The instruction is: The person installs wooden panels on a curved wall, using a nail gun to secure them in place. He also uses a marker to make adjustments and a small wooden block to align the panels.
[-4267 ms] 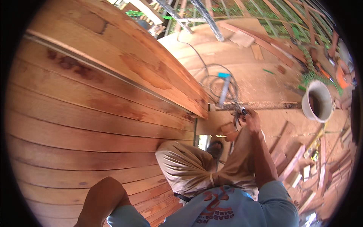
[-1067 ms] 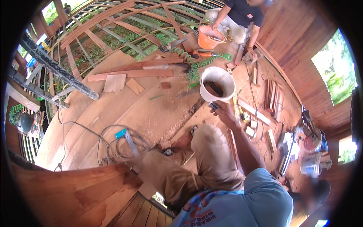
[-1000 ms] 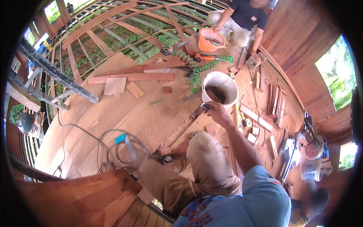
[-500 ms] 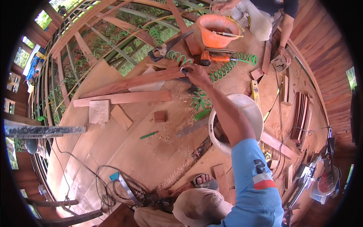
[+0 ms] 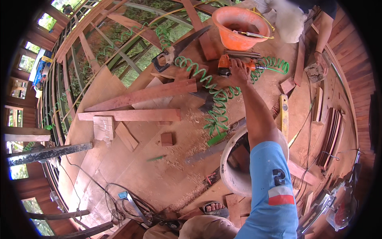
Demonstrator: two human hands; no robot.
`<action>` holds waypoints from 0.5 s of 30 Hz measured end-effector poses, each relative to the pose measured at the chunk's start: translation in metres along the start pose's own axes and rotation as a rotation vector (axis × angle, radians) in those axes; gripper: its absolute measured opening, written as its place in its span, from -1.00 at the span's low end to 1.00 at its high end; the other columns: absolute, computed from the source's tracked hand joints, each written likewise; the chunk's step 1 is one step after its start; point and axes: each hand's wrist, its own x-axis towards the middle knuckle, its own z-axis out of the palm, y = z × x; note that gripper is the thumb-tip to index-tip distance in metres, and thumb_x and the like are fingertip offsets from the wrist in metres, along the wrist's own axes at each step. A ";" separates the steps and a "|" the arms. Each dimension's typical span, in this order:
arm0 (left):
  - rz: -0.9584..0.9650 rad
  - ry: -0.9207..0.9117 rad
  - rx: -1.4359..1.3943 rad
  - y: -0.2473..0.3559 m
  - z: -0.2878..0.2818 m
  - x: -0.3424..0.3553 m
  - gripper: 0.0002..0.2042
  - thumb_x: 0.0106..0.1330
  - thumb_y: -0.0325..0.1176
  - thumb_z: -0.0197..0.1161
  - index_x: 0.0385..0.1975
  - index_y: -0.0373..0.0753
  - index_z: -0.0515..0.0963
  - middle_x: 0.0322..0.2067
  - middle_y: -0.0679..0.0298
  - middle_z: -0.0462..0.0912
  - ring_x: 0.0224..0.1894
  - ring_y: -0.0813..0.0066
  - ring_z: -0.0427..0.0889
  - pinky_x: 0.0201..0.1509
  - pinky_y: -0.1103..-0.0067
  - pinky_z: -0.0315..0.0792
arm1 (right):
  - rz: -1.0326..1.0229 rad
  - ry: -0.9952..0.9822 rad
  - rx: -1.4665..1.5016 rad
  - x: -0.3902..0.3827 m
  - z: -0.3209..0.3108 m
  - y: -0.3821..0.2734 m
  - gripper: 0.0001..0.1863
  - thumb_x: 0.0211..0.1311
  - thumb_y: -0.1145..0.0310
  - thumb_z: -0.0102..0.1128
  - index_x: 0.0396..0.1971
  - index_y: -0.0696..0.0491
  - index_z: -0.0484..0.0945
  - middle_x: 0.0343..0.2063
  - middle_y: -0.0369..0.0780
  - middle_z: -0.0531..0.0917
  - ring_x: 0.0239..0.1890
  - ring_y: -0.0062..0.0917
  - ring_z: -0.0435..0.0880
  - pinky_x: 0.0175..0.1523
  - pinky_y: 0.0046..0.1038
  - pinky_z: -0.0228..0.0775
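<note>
My right hand reaches far forward, its fingers closed over an orange pneumatic tool lying on the plywood floor. A green coiled hose runs by it. A handsaw lies to the left, and an orange bucket stands just beyond. My forearm crosses a whitish bucket. My left hand is not in view.
A co-worker at upper right has a hand on a rough block. Loose boards, a yellow level, cables and a square lie about. Open floor joists over vegetation span the upper left.
My view has swung from the plank panel at left to the cluttered floor. My right hand has moved forward past the whitish bucket onto the orange tool; my left arm has left view.
</note>
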 end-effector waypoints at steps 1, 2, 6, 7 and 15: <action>-0.008 0.003 0.012 0.001 -0.004 -0.002 -0.62 0.42 0.00 0.18 -0.09 -0.21 0.65 -0.14 0.24 0.73 -0.13 0.33 0.69 0.17 0.31 0.47 | -0.007 0.041 -0.034 0.003 -0.001 0.004 -0.26 0.20 0.25 0.24 0.39 -0.06 0.23 0.39 -0.19 0.32 0.45 -0.17 0.26 0.44 0.13 0.02; -0.019 0.006 0.015 0.002 -0.007 -0.002 -0.61 0.42 0.01 0.18 -0.09 -0.21 0.65 -0.14 0.24 0.73 -0.12 0.33 0.69 0.17 0.31 0.48 | -0.016 0.085 -0.069 0.007 -0.004 0.007 -0.28 0.19 0.25 0.25 0.38 -0.05 0.25 0.38 -0.19 0.33 0.44 -0.18 0.27 0.44 0.14 0.02; -0.044 0.030 0.049 -0.009 -0.021 -0.002 -0.59 0.42 0.03 0.18 -0.07 -0.20 0.64 -0.13 0.23 0.73 -0.11 0.32 0.69 0.16 0.30 0.49 | 0.031 -0.109 -0.328 0.024 -0.021 0.011 -0.35 0.21 0.20 0.27 0.30 -0.01 0.33 0.34 -0.18 0.41 0.45 -0.28 0.28 0.43 0.07 0.06; -0.045 0.031 0.062 -0.015 -0.025 -0.002 -0.59 0.42 0.04 0.18 -0.06 -0.20 0.64 -0.12 0.23 0.72 -0.11 0.32 0.69 0.15 0.30 0.49 | 0.032 -0.218 -0.368 0.030 -0.029 0.010 -0.37 0.22 0.19 0.25 0.29 0.00 0.35 0.33 -0.17 0.44 0.43 -0.26 0.32 0.43 0.05 0.08; -0.057 0.159 0.175 -0.093 -0.136 0.022 -0.55 0.42 0.09 0.18 -0.02 -0.20 0.62 -0.09 0.22 0.71 -0.09 0.30 0.68 0.12 0.29 0.52 | 0.123 -0.307 -0.229 0.010 -0.004 0.034 -0.46 0.28 0.12 0.20 0.25 -0.05 0.45 0.15 -0.12 0.61 0.23 -0.14 0.57 0.25 0.02 0.43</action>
